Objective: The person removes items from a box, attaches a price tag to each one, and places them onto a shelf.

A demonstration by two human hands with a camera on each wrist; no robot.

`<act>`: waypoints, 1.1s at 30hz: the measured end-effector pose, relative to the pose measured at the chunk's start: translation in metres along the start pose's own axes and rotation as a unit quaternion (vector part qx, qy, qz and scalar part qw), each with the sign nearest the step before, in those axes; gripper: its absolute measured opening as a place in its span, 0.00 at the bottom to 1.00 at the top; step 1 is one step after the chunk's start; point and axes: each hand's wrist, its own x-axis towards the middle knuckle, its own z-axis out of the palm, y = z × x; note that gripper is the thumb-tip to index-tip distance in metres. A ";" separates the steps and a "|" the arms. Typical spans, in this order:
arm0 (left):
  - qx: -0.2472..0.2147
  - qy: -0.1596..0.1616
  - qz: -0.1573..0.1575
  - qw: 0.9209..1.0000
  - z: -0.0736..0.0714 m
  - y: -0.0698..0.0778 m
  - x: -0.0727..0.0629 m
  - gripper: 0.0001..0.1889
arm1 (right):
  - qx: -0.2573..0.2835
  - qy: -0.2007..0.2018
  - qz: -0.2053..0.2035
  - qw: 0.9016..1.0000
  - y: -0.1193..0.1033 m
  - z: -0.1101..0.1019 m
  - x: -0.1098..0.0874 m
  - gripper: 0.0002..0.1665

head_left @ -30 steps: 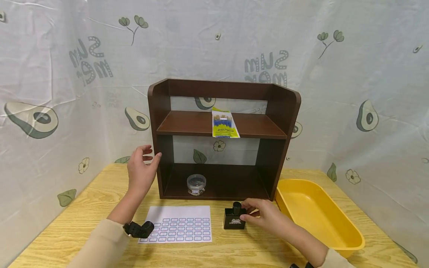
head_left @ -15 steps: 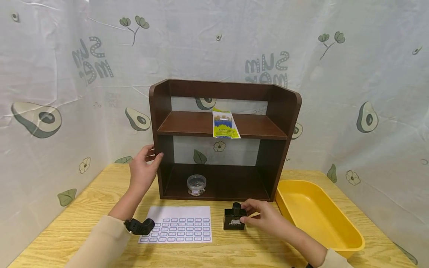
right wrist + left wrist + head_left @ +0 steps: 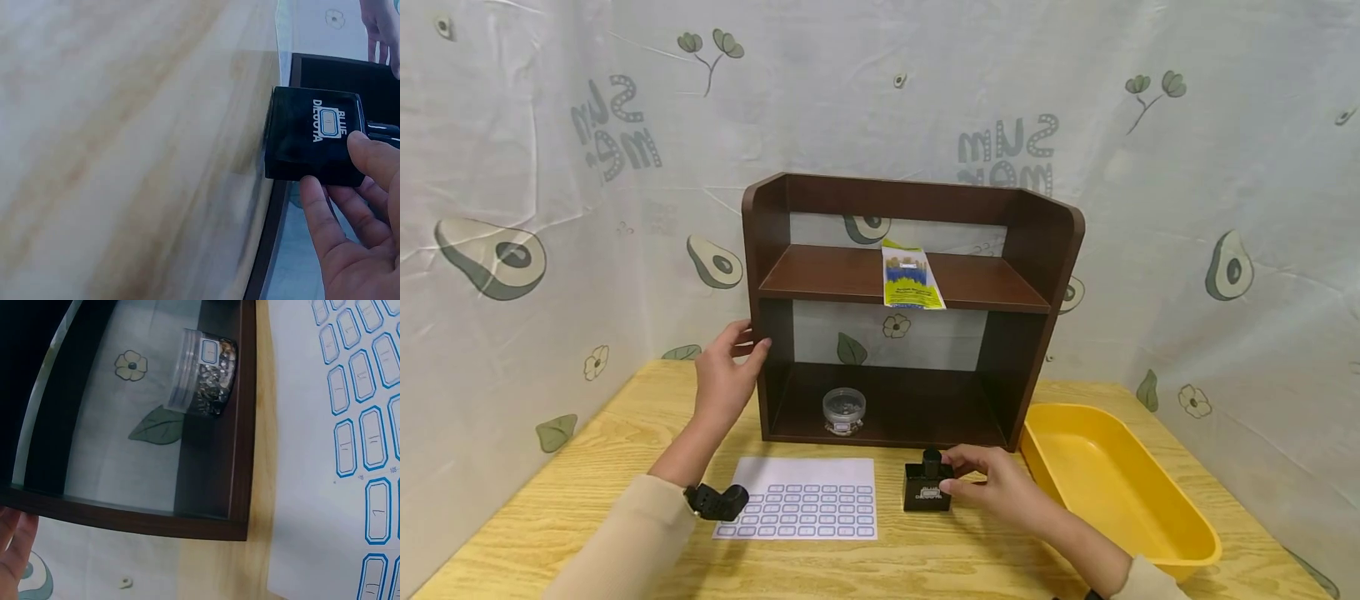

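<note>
In the head view my right hand [image 3: 996, 487] is at a black perfume bottle [image 3: 917, 492] standing upright on the table. In the right wrist view the thumb lies on the front face of the bottle [image 3: 306, 134], and the other fingers are at its side and partly behind it. The bottle has a small label and a black cap. My left hand [image 3: 727, 375] rests against the left side panel of a dark brown shelf [image 3: 850, 272], thumb near its front edge. Only fingertips [image 3: 22, 540] of that hand show in the left wrist view.
A clear lidded jar [image 3: 844, 410] sits on the lower shelf, and a yellow-and-white packet [image 3: 912, 279] overhangs the upper one. A sheet of printed labels [image 3: 805, 471] lies in front. At right stands a yellow tray [image 3: 1150, 533] on the wooden table [image 3: 625, 433].
My left hand has come in against the shelf's side panel, from slightly apart. The right hand stays at the perfume bottle. The whole view has shifted a little.
</note>
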 end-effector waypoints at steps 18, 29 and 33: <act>0.011 0.012 0.012 1.000 0.002 -0.002 -0.001 0.17 | -0.051 0.081 0.034 0.995 0.011 -0.027 0.021 0.20; 0.016 0.009 0.004 1.000 0.003 0.000 -0.003 0.18 | -0.070 0.097 0.056 0.991 0.018 -0.039 0.034 0.19; 0.021 0.011 0.005 1.000 0.003 0.001 -0.003 0.18 | -0.072 0.098 0.054 0.991 0.021 -0.042 0.039 0.20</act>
